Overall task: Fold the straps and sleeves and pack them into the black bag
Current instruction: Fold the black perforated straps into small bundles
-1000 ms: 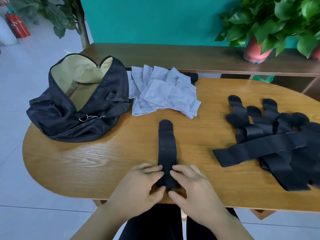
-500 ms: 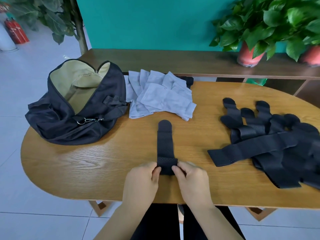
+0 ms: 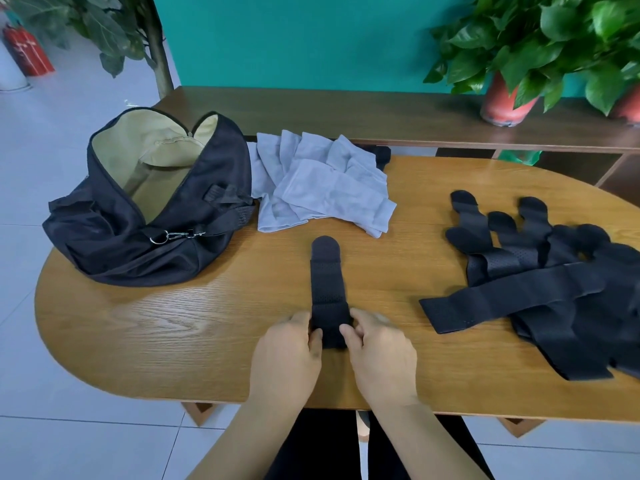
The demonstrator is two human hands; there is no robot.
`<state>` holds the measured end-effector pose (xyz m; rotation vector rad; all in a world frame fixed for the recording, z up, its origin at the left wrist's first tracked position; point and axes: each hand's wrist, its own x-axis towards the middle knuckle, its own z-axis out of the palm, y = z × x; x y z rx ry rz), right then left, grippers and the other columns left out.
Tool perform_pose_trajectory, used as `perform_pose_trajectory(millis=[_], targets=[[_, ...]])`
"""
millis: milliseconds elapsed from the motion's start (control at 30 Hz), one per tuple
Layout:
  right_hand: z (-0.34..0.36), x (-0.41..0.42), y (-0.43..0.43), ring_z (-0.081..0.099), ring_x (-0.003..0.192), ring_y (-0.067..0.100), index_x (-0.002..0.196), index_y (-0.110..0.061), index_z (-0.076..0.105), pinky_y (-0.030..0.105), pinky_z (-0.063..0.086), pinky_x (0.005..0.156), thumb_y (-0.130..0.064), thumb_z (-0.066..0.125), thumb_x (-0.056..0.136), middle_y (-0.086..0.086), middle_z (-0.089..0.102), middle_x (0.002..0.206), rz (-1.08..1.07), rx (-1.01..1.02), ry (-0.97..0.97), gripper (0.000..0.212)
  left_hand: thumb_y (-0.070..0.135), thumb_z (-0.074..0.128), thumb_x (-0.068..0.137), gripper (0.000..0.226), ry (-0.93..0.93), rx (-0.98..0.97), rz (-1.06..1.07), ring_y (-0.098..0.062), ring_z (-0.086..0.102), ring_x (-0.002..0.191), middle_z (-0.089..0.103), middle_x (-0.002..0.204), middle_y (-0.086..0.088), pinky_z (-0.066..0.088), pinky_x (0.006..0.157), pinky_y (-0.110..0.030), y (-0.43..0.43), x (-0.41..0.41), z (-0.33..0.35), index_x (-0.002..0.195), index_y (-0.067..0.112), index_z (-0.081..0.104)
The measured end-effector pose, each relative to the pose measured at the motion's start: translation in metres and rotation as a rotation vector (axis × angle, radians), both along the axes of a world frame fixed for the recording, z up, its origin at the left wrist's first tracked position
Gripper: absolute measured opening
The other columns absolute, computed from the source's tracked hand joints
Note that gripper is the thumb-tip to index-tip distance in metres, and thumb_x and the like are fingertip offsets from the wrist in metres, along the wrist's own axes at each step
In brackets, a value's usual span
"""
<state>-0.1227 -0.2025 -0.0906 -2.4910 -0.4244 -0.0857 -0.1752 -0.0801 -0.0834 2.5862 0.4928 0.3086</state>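
A black strap [image 3: 326, 282] lies lengthwise in the middle of the wooden table [image 3: 173, 327], its near end rolled into a short thick fold. My left hand [image 3: 289, 355] pinches the left side of that fold and my right hand [image 3: 379, 351] pinches the right side. The black bag [image 3: 114, 237] sits open at the table's left end, showing a tan lining. A pile of grey sleeves [image 3: 322, 188] lies beside the bag at the back. A heap of black straps [image 3: 554, 285] covers the table's right part.
A dark wooden shelf [image 3: 346, 116] runs behind the table with potted plants [image 3: 512, 64] on it. A teal wall stands behind. White tiled floor surrounds the table on the left, where a red extinguisher [image 3: 26, 51] stands.
The strap's near end has been rolled farther up, so the flat part is shorter. Both hands moved slightly away from the table's front edge with the fold.
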Motion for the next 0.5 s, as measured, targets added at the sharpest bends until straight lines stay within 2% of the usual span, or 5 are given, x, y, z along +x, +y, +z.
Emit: perform_pose_trajectory(millis=[100, 167, 267, 400, 500], targets=[[0.0, -0.001, 0.0, 0.067, 0.077, 0.017, 0.126, -0.017, 0.062, 0.028, 0.051, 0.06, -0.027, 0.071, 0.087, 0.0, 0.068, 0.102, 0.024, -0.049, -0.074, 0.041, 0.017, 0.069, 0.086, 0.032, -0.06, 0.012, -0.037, -0.016, 0.06, 0.082, 0.06, 0.1, 0.0, 0.051, 0.067, -0.027, 0.003, 0.0, -0.007, 0.117, 0.016, 0.063], [-0.013, 0.001, 0.0, 0.064, 0.067, 0.017, 0.111, -0.011, 0.069, 0.027, 0.05, 0.048, -0.015, 0.083, 0.072, 0.003, 0.067, 0.09, 0.076, -0.075, -0.291, 0.041, 0.009, 0.075, 0.078, 0.036, -0.129, 0.107, -0.107, -0.022, 0.061, 0.094, 0.062, 0.11, -0.002, 0.052, 0.075, -0.033, 0.006, 0.001, -0.014, 0.113, 0.013, 0.068], [-0.02, 0.007, -0.002, 0.063, 0.085, 0.022, 0.1, -0.01, 0.072, 0.03, 0.051, 0.062, -0.005, 0.07, 0.077, 0.003, 0.067, 0.099, 0.198, -0.112, -0.5, 0.024, 0.016, 0.06, 0.085, 0.027, -0.156, 0.231, -0.213, -0.018, 0.061, 0.109, 0.066, 0.119, 0.003, 0.043, 0.085, -0.031, 0.011, -0.001, -0.016, 0.109, 0.016, 0.072], [-0.022, 0.009, -0.008, 0.065, 0.099, 0.02, 0.104, -0.009, 0.073, 0.03, 0.052, 0.074, -0.001, 0.069, 0.077, 0.002, 0.069, 0.11, 0.305, -0.094, -0.442, 0.029, 0.043, 0.046, 0.079, 0.051, -0.003, 0.193, -0.297, -0.012, 0.058, 0.114, 0.063, 0.127, 0.006, 0.036, 0.094, -0.027, 0.019, -0.01, -0.007, 0.118, 0.018, 0.069], [-0.018, 0.003, -0.018, 0.059, 0.112, 0.015, 0.115, -0.01, 0.069, 0.03, 0.051, 0.088, -0.017, 0.058, 0.086, 0.0, 0.065, 0.122, 0.37, -0.034, -0.28, 0.031, 0.047, 0.048, 0.077, 0.056, 0.03, 0.166, -0.352, -0.015, 0.059, 0.115, 0.063, 0.128, 0.004, 0.04, 0.095, -0.029, 0.025, -0.011, -0.004, 0.12, 0.016, 0.068]])
